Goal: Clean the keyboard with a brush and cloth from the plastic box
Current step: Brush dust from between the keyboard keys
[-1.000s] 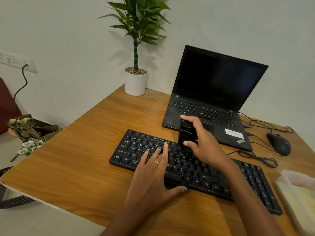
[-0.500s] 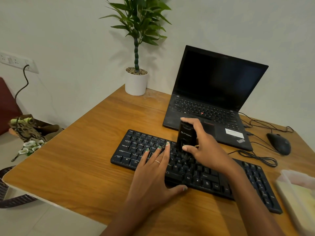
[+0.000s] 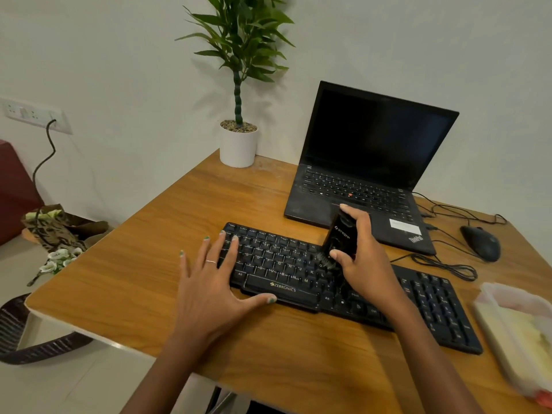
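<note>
A black keyboard lies across the wooden desk. My right hand grips a black brush upright, its bristles down on the keys near the middle of the keyboard. My left hand lies flat with spread fingers on the keyboard's left end, thumb along the front edge. A clear plastic box with a pale yellow cloth inside sits at the desk's right edge.
An open black laptop stands behind the keyboard. A black mouse and coiled cables lie to the right. A potted plant stands at the back corner. The desk's left edge drops to the floor.
My left hand has slid left along the keyboard to its left end. The brush in my right hand has stayed over the middle keys, tilted slightly.
</note>
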